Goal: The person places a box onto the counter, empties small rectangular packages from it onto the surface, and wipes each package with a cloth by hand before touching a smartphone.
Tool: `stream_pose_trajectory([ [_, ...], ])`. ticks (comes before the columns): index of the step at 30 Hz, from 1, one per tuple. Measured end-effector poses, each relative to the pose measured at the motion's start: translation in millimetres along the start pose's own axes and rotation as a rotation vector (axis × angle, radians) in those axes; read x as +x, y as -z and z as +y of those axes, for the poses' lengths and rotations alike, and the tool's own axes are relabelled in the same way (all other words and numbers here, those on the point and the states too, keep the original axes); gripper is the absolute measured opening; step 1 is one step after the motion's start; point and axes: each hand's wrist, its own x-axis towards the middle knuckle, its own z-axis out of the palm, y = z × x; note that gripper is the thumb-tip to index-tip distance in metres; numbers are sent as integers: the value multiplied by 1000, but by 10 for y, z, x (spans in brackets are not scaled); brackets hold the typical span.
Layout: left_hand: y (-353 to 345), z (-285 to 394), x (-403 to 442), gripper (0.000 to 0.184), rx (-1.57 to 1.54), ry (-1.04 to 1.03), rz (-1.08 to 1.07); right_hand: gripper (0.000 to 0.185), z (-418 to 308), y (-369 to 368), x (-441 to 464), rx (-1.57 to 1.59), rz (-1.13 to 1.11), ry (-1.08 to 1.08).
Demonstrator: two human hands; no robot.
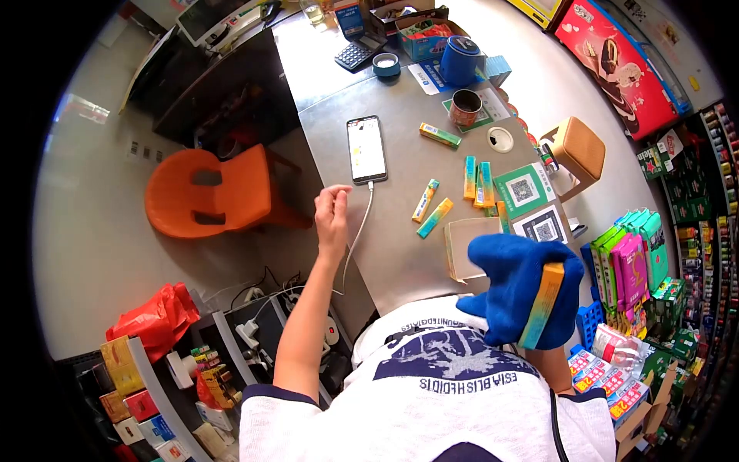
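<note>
- One right hand, hidden under blue cloth; finger opening, grip cannot be told.
- One slim yellow-teal carton, against cloth.
- One left hand, half-curled, empty, near smartphone.

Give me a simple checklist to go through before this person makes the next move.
1. Left hand free: ok; nothing shows in it.
2. Right hand's grip: cannot tell; the cloth hides its fingers.
3. Slim box in view: ok; it shows against the cloth.
4. Carton fully visible: not ok; the cloth blocks part of it.
5. Loose boxes gathered together: not ok; they lie spread on the table.
6. Phone plugged in: ok; a cable meets its near end.
</note>
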Motion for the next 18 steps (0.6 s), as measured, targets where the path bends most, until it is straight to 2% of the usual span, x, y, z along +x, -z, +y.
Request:
stream_pose_trajectory([
  [3, -78, -183, 245, 26, 26, -102, -23, 55, 109, -10, -33, 78, -47, 6],
  [7, -167, -376, 433, 33, 119, -156, -159, 53, 311, -68, -178, 11, 164, -181],
  [9, -193, -508, 491, 33, 152, -177, -177, 51, 375, -58, -179, -17, 143, -229],
  [13, -227, -558, 557, 34, 155, -117, -159, 49, 280, -17, -119, 246, 100, -172],
  [18, -246, -609, 558, 42, 193, -170, -148, 46, 252, 10, -86, 450, 83, -179],
])
